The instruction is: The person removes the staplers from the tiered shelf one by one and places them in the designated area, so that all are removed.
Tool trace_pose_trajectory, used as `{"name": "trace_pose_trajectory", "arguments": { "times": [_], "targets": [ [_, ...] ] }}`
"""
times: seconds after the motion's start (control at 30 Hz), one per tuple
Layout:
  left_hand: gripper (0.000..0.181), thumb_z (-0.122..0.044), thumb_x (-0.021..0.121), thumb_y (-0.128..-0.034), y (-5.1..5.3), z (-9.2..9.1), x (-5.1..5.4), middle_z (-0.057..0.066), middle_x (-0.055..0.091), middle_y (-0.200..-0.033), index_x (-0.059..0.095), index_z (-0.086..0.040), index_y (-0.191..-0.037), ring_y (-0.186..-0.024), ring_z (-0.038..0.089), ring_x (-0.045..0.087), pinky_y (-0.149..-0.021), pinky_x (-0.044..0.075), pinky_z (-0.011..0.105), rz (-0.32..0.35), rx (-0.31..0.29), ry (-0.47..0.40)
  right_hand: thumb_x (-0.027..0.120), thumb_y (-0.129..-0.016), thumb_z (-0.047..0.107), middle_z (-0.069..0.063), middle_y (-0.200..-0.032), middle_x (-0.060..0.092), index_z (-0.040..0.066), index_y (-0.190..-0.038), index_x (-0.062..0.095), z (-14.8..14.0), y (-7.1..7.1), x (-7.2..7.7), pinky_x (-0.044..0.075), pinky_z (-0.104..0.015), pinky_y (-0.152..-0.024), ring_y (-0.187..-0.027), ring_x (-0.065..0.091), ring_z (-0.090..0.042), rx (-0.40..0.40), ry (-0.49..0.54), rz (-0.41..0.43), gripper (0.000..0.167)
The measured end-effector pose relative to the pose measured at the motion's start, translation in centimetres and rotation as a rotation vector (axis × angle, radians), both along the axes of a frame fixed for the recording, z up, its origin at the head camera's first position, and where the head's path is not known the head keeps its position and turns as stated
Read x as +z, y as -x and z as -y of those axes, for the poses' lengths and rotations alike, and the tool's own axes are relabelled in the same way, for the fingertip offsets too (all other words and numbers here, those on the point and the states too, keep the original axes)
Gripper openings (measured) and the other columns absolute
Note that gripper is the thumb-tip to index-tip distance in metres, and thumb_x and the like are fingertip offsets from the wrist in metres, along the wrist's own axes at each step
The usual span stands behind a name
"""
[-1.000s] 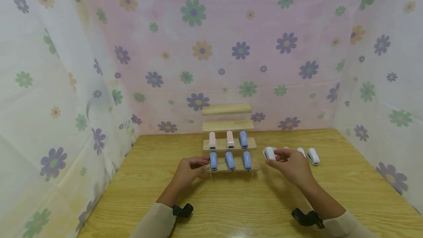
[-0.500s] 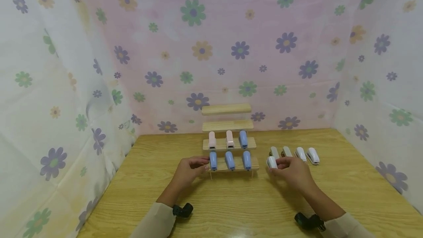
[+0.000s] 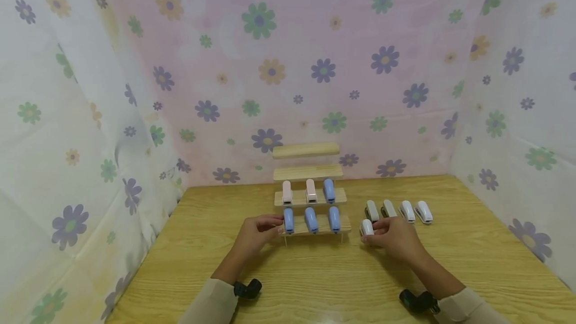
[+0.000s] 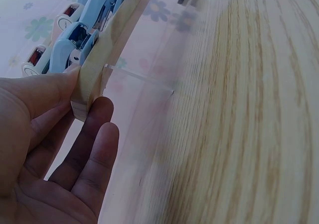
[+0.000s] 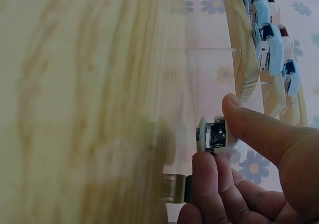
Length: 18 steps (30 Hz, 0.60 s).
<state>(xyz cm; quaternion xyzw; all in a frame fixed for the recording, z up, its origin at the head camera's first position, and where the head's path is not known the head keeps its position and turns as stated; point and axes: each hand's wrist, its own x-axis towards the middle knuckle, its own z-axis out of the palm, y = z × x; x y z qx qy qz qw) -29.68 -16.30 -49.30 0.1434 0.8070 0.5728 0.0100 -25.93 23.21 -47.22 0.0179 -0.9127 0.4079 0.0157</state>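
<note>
My left hand (image 3: 256, 233) pinches the left end of the lowest wooden shelf (image 4: 94, 77), thumb on top and fingertips at its underside. Three blue mini staplers stand on that shelf, the leftmost (image 3: 288, 220) close to my thumb. On the shelf above are two pink staplers (image 3: 286, 192) and one blue stapler (image 3: 329, 190). Right of the stand, my right hand (image 3: 398, 238) holds a white stapler (image 3: 366, 228) between thumb and fingers. In the right wrist view the held stapler (image 5: 217, 134) shows its dark opening and appears apart from the tabletop.
Behind my right hand, two grey staplers (image 3: 371, 210) and two white staplers (image 3: 423, 212) lie in a row on the wooden table (image 3: 288, 284). The two upper shelves (image 3: 306, 150) carry nothing. Flower-patterned cloth (image 3: 297, 39) encloses the back and sides.
My right hand has moved toward me and down with the white stapler, uncovering the grey staplers behind it. My left hand stays at the shelf end. The head view has shifted slightly.
</note>
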Motion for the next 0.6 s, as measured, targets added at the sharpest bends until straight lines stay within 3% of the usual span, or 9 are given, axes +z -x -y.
{"name": "trace_pose_trajectory", "arguments": {
  "times": [0.6],
  "targets": [
    [0.018, -0.024, 0.081, -0.0928, 0.07, -0.03, 0.15, 0.0, 0.071, -0.133, 0.082, -0.015, -0.109, -0.117, 0.021, 0.068, -0.084, 0.058, 0.025, 0.012, 0.0, -0.014, 0.091, -0.078, 0.04, -0.004, -0.091, 0.078, -0.005, -0.113, 0.074, -0.42, 0.47, -0.25, 0.056, -0.033, -0.064, -0.079, 0.071, -0.016, 0.019, -0.037, 0.017, 0.06]
  ]
}}
